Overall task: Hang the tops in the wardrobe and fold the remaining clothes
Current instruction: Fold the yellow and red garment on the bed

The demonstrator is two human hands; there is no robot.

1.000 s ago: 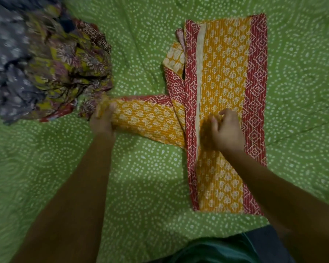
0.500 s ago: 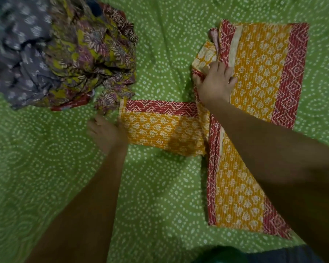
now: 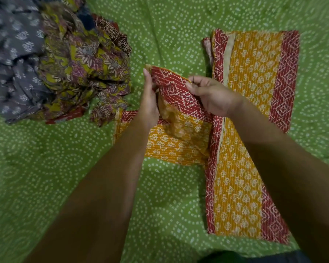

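Head camera, looking down at a bed covered by a green dotted bedspread (image 3: 169, 196). Both hands hold up the red-bordered cuff of a sleeve (image 3: 176, 92) belonging to an orange and red printed top (image 3: 243, 141). The left hand (image 3: 149, 103) stands edge-on at the sleeve's left end, its fingers (image 3: 147, 77) nearly straight and pressed against the cloth; whether the thumb grips behind is hidden. The right hand (image 3: 212, 95) pinches the sleeve's right part, fingers (image 3: 193, 85) curled over the red border. Under and to the right of both hands, the rest of the top lies flat, folded lengthwise. Well left of the left fingers sits a heap of crumpled clothes (image 3: 57, 61), grey and olive floral.
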